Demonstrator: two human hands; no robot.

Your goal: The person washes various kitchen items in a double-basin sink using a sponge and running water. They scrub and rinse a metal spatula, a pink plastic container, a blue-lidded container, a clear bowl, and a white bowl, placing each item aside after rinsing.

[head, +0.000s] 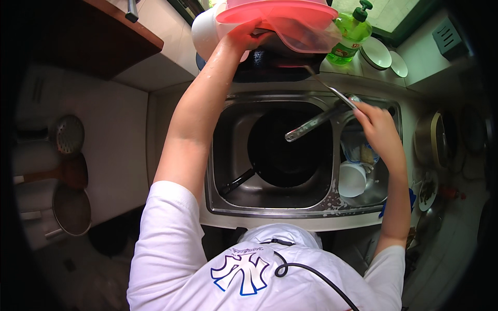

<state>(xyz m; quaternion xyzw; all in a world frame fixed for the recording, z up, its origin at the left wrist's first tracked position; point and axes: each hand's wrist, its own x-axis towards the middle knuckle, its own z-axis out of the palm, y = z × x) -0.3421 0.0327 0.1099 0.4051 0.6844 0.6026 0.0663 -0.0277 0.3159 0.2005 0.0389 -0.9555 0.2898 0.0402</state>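
Observation:
At the back of the sink, my left hand (251, 35) reaches up against pink translucent plastic ware (307, 33). Some of its fingers are hidden or tinted by the plastic, so its grip is unclear. Below them stands a black container or rack (272, 66). My right hand (377, 124) holds a slim metal utensil (342, 96) by its handle, over the back right of the sink. The thin far end of this utensil points at the black piece; its kind cannot be told. A black frying pan (280, 155) lies in the large basin of the steel sink (268, 212).
The faucet spout (311, 126) juts over the pan. A white cup (352, 179) and a clear container (352, 145) with a sponge (366, 153) are in the small basin. Green pump-bottle soap (350, 35) and white bowls (376, 53) stand behind. Utensils, including a skimmer (70, 134), are at left.

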